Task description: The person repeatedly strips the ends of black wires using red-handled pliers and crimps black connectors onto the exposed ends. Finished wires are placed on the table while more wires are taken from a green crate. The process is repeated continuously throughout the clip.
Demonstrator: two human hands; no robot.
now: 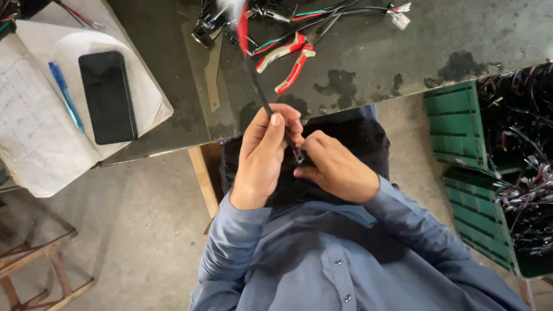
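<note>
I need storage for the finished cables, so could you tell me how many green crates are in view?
2: one green crate at the right edge beside the table, another green crate just below it. Both hold wires.

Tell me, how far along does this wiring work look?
Done: many wired pieces fill the green crates. In hand: the left hand grips a black sleeved cable while the right hand works its end, too small to make out. Left: loose wires and red-handled pliers lie on the bench.
</note>
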